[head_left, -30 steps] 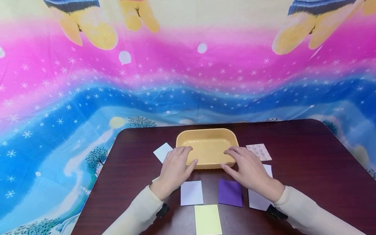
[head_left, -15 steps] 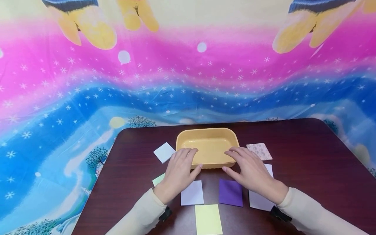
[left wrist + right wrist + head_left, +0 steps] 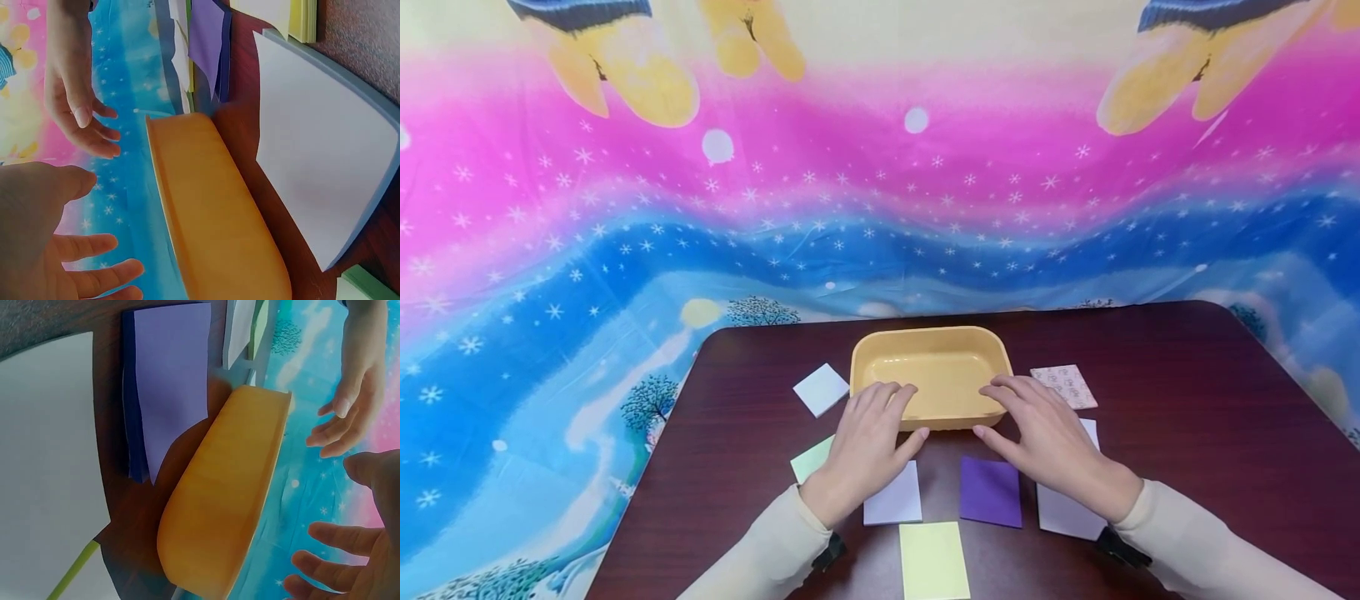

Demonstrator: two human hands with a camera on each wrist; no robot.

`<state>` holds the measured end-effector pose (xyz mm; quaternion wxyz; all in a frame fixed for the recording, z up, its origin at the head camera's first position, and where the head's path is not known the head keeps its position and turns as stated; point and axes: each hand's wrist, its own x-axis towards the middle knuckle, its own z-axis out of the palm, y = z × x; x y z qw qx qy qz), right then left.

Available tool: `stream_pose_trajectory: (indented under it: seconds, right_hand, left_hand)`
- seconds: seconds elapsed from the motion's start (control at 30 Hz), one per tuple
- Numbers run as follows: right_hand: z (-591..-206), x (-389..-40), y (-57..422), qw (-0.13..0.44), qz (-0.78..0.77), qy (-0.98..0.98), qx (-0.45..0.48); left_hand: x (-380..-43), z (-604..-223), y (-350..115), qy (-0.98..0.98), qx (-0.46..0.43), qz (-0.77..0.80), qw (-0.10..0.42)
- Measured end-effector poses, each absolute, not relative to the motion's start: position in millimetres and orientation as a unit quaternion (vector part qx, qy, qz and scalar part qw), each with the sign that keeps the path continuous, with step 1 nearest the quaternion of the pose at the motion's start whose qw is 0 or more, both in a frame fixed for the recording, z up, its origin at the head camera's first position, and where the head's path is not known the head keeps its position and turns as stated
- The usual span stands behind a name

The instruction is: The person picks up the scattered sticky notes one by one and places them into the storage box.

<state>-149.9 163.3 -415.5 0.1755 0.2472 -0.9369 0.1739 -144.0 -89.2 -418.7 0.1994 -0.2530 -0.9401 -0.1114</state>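
Note:
A yellow plastic basin stands at the back middle of the table, and nothing lies inside it. Over its near left corner hovers my left hand, fingers relaxed and holding nothing. My right hand hovers likewise over the near right corner. In both wrist views the hands are above the basin's rim, with air between them and its side wall. Nearest the left hand lie a pale lavender note pad and a light green pad, both partly covered. A purple pad lies left of the right wrist.
A yellow note pad lies at the front. A white pad is left of the basin, a patterned pink pad right of it. Under the right forearm is a larger pale pad. A printed cloth hangs behind the table.
My left hand has drifted right and slightly toward the front, uncovering more of the green and white pads. The right hand has shifted only slightly right. The basin and pads stay put.

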Motion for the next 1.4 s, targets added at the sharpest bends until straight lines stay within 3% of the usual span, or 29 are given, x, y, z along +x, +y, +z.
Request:
stream_pose_trajectory:
  seconds: [0.97,1.4]
  right_hand:
    - [-420.1,-164.1,185.6,0.200,0.155,-0.941,0.226]
    - [-425.1,-172.3,199.6,0.185,0.151,-0.952,0.193]
  left_hand:
    - [-137.5,-418.3,-73.1,-0.937,-0.276,-0.111,0.181]
    - [-137.2,-419.2,-64.3,-0.937,-0.285,-0.105,0.169]
